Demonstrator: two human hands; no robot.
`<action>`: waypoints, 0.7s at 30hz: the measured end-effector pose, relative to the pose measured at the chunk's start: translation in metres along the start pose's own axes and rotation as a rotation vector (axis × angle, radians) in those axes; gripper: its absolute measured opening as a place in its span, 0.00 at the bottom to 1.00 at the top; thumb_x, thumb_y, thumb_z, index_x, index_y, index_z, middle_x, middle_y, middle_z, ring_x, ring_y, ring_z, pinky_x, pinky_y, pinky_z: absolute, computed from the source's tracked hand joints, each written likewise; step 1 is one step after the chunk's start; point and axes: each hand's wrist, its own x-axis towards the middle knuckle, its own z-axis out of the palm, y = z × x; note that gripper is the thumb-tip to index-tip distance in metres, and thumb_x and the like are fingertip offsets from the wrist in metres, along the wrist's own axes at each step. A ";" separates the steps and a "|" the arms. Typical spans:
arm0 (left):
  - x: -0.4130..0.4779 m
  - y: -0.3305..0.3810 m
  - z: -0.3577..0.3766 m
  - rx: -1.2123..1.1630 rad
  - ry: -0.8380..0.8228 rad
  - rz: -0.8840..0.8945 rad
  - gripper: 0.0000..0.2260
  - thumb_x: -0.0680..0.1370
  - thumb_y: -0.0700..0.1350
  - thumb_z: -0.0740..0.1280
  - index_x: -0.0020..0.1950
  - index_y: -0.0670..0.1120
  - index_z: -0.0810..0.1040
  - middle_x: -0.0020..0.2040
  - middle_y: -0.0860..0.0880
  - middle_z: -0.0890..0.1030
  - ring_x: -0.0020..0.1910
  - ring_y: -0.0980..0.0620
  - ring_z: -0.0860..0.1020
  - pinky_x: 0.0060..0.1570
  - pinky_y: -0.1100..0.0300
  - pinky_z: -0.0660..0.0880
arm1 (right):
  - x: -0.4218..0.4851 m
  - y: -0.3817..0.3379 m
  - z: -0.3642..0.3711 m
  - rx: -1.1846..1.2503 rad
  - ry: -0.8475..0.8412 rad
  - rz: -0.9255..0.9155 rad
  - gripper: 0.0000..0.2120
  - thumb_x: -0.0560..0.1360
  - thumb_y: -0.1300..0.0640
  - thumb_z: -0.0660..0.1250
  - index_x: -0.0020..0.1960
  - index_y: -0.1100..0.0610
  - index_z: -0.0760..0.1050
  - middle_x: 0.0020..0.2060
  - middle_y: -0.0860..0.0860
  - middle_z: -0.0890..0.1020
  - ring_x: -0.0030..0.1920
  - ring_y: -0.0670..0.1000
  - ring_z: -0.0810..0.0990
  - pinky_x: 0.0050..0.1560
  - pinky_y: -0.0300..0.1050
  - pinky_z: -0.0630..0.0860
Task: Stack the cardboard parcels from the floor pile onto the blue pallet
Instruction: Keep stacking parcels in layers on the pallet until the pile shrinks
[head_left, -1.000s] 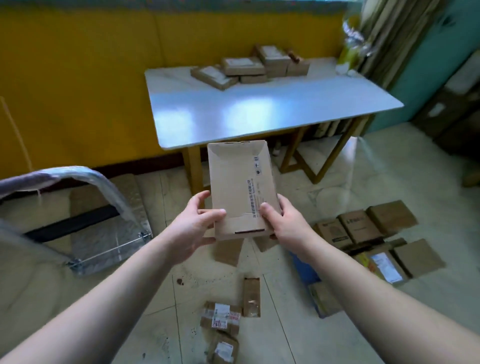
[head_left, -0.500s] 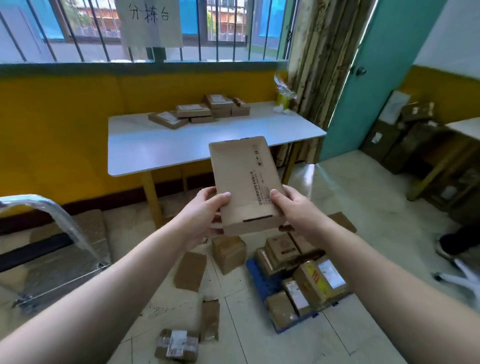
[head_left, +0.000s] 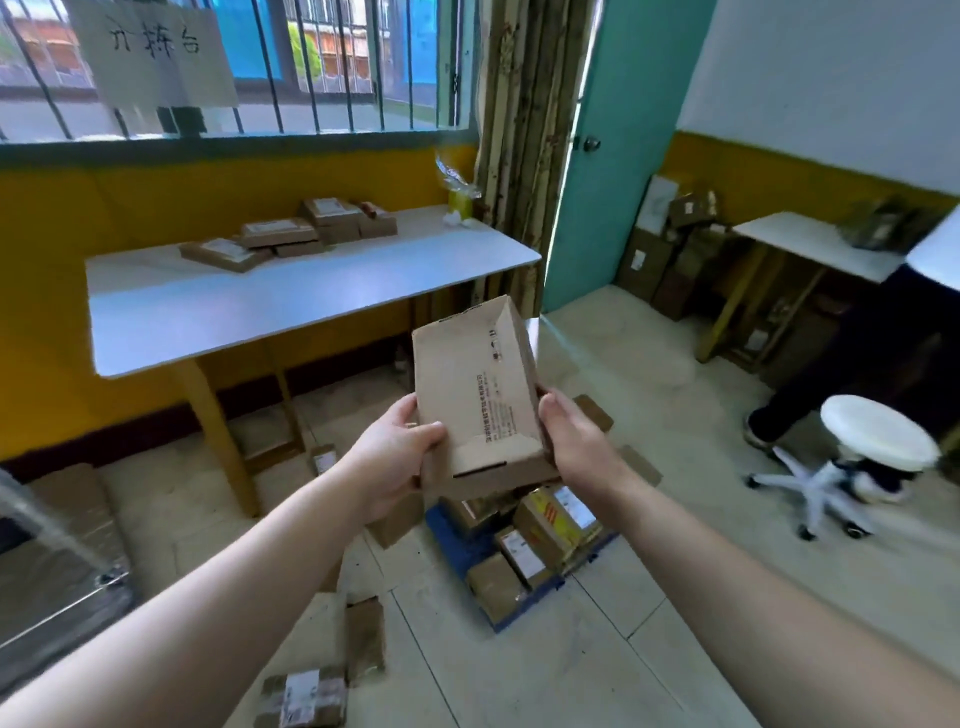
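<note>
parcel (head_left: 467, 395) | near end in grip | left hand (head_left: 395, 460), right hand (head_left: 576, 447)

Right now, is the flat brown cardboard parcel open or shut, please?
Shut: the flat brown cardboard parcel has its flap tucked in.

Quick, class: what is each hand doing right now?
Left hand: grips the flat cardboard parcel by its left edge.
Right hand: grips the same parcel by its right edge.
</note>
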 end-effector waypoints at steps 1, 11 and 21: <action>-0.004 -0.003 0.006 0.032 0.031 0.034 0.29 0.79 0.41 0.64 0.76 0.58 0.56 0.56 0.52 0.77 0.50 0.52 0.79 0.40 0.54 0.81 | -0.004 0.002 -0.001 -0.016 0.005 -0.010 0.28 0.76 0.35 0.56 0.74 0.44 0.63 0.64 0.48 0.75 0.63 0.50 0.75 0.64 0.55 0.73; -0.019 0.007 0.087 0.127 0.188 0.050 0.37 0.73 0.63 0.65 0.75 0.61 0.48 0.66 0.48 0.70 0.51 0.50 0.75 0.40 0.56 0.75 | -0.019 0.015 -0.053 -0.071 -0.103 -0.150 0.33 0.76 0.52 0.69 0.76 0.48 0.57 0.62 0.47 0.74 0.60 0.49 0.76 0.57 0.50 0.80; 0.014 0.011 0.211 0.073 0.282 0.001 0.35 0.74 0.60 0.66 0.75 0.57 0.52 0.67 0.46 0.69 0.47 0.52 0.74 0.31 0.57 0.70 | -0.001 0.057 -0.168 -0.082 -0.207 -0.153 0.39 0.72 0.44 0.70 0.77 0.45 0.54 0.64 0.46 0.71 0.63 0.50 0.74 0.59 0.52 0.78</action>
